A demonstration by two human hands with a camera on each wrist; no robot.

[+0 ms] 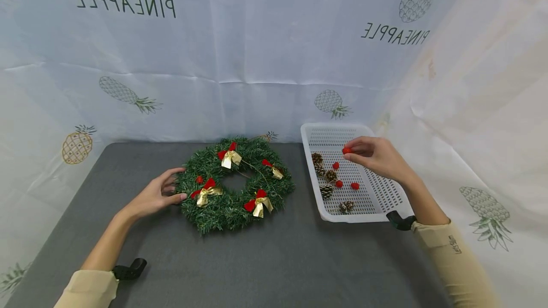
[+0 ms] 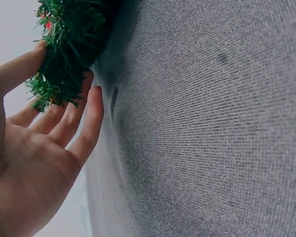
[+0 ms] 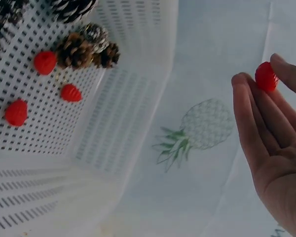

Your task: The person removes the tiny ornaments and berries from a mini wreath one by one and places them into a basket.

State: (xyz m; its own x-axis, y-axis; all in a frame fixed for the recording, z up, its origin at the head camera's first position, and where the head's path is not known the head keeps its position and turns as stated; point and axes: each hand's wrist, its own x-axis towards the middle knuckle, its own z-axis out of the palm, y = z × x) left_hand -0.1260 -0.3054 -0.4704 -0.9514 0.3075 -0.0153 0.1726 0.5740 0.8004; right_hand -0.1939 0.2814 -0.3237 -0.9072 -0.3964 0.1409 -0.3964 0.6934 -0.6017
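A green Christmas wreath (image 1: 233, 217) lies on the grey table, decorated with several red and gold bows (image 1: 231, 157) and one red berry (image 1: 199, 179). At its left edge, my left hand (image 1: 155, 194) grips the wreath, thumb on one side and fingers curled at the other; the left wrist view shows the fingertips among the green needles (image 2: 69, 54). Over the white basket (image 1: 314, 189), my right hand (image 1: 376, 156) pinches a red artificial raspberry (image 3: 266, 77) between thumb and fingertips. Below it in the basket sit several more red raspberries (image 3: 44, 62) and several pinecones (image 1: 326, 191).
The white perforated basket stands at the table's right side, close to the hanging curtain (image 1: 265, 37) printed with pineapples. Grey tablecloth (image 1: 265, 265) spreads in front of the wreath and basket. Black straps with camera mounts (image 1: 130, 269) sit on both wrists.
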